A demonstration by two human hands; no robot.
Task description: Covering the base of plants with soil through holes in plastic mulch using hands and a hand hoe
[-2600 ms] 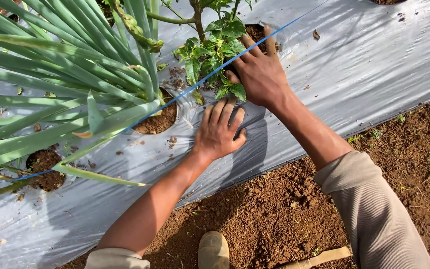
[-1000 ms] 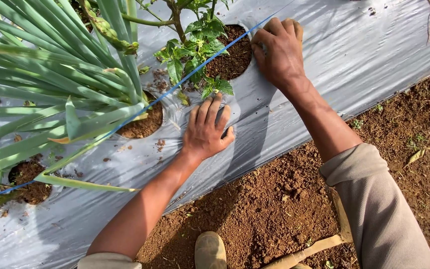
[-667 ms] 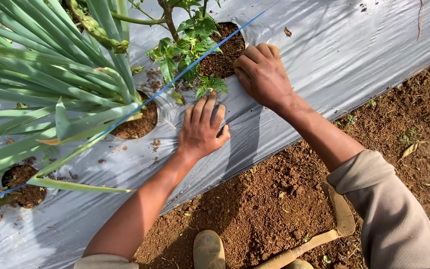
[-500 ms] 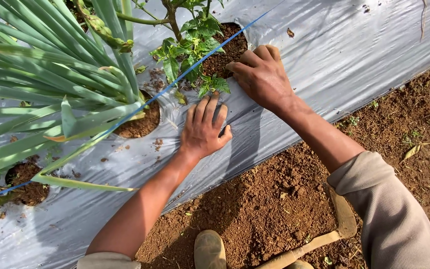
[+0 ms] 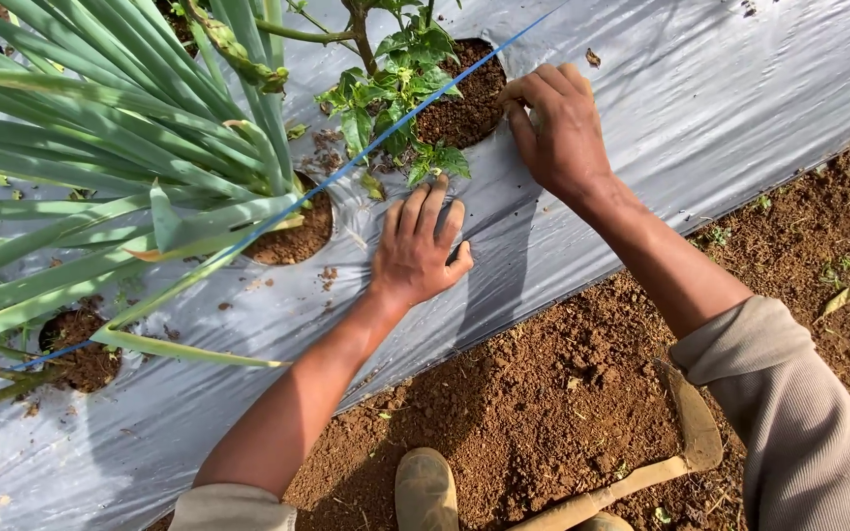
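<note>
We see our left hand (image 5: 420, 246) pressed flat, fingers spread, on the silver plastic sheet (image 5: 700, 108) just below a small leafy plant (image 5: 395, 93); it grips nothing. Our right hand (image 5: 561, 128) rests at the right rim of the round hole (image 5: 464, 103) where that plant stands in dark soil. Its fingers are curled at the hole's edge, and we cannot tell whether they pinch anything, since the tips are turned away from us.

Long green leaves (image 5: 100, 167) cover much of the left side and hide part of a second hole (image 5: 292, 236). A thin blue string (image 5: 346, 172) runs diagonally across the sheet, over both holes. Bare brown earth (image 5: 543, 403) lies open along the sheet's lower edge. A boot toe (image 5: 425, 489) and a wooden-handled tool (image 5: 641, 462) are cut off at the bottom.
</note>
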